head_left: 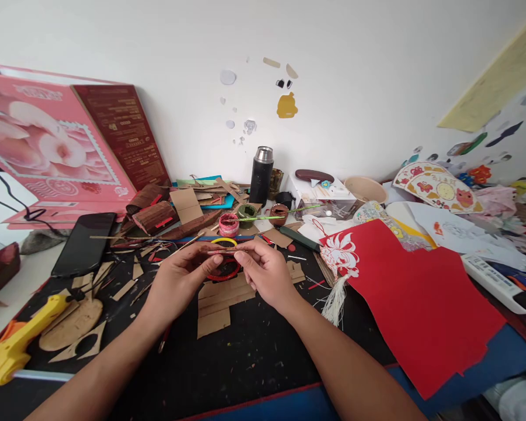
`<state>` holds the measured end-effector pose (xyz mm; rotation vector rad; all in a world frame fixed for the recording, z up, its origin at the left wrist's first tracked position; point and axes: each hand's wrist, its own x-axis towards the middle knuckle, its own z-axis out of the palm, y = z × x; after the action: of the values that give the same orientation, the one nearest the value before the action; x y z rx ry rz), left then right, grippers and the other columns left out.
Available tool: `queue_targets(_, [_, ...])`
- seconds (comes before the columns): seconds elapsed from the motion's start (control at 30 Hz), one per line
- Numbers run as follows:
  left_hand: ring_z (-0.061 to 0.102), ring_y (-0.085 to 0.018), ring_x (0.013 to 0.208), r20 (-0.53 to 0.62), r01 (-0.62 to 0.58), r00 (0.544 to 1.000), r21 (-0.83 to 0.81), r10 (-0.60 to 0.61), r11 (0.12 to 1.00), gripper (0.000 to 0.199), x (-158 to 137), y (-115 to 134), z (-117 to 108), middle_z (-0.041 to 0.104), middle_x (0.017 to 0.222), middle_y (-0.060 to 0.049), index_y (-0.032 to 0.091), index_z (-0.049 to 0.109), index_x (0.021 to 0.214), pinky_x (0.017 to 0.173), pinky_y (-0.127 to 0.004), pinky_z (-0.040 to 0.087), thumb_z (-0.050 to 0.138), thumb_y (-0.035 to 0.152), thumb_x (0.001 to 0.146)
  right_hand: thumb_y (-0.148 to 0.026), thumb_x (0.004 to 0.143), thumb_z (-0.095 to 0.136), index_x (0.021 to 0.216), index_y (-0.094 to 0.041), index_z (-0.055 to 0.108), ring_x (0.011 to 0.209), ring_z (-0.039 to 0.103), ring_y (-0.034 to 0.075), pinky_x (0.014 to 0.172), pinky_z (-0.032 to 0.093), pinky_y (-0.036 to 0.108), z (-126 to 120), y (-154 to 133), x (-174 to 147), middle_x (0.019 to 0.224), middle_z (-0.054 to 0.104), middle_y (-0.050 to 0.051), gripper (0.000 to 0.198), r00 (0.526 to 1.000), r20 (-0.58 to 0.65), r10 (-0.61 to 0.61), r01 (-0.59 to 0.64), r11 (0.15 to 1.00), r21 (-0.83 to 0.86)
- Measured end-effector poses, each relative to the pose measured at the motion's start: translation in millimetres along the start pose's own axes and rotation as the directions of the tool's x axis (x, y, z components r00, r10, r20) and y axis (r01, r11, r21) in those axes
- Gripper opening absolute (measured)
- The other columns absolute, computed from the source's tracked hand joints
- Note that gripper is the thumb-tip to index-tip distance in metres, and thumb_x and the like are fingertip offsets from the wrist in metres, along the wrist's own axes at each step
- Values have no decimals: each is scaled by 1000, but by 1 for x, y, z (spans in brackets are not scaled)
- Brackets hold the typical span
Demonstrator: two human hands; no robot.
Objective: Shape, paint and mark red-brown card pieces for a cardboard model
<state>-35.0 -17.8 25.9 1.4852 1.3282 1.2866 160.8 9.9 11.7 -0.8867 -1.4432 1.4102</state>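
Note:
A thin brown strip [221,252], perhaps cardboard, is stretched level between my two hands above the middle of the black mat [254,362]. My left hand [179,275] pinches its left end between thumb and fingers. At the right end, the thumb and fingers of my right hand [265,272] are closed on it. Partly hidden behind the strip is a ring-shaped thing with a yellow upper edge [224,240] and a red lower edge [221,277]. Cut cardboard [214,313] lies below my hands. Beyond them stand small jars of pink paint [228,225], green paint [246,217] and brown paint [280,216].
A yellow glue gun [37,333] and a phone [85,245] lie left, before a pink box [48,134]. A black flask [262,178] stands at the back. Red sheet material [421,298] and a green-handled tool [300,238] lie right. Cardboard scraps surround my hands.

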Motion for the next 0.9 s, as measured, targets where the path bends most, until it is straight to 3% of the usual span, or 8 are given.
queue_targets(0.13, [76,-26,83,-25,49,998,12,-49,999,46,2,1,1,83,92,-7,22,80,93,76,-36,61,82,68,85,-55,98,72,107,-21,73,46,45,10,44,36,24,0,6,1,60,54,-7,35,1000,12,-17,17,1000,-1])
queue_targets(0.47, [72,-25,79,-62,-16,998,181,28,983,38,3,-8,4,78,87,-5,23,74,88,73,-34,55,74,61,90,-65,99,69,97,-22,70,45,40,10,42,29,23,3,23,4,57,44,-8,43,1000,-8,1,-1,1000,-19])
queue_targets(0.9, [72,-24,75,-62,-36,997,292,56,956,42,0,-9,4,78,82,-4,24,69,84,68,-33,53,70,64,93,-70,91,75,87,-23,60,37,36,7,37,27,22,7,19,8,53,41,-12,49,997,34,70,-74,985,157])
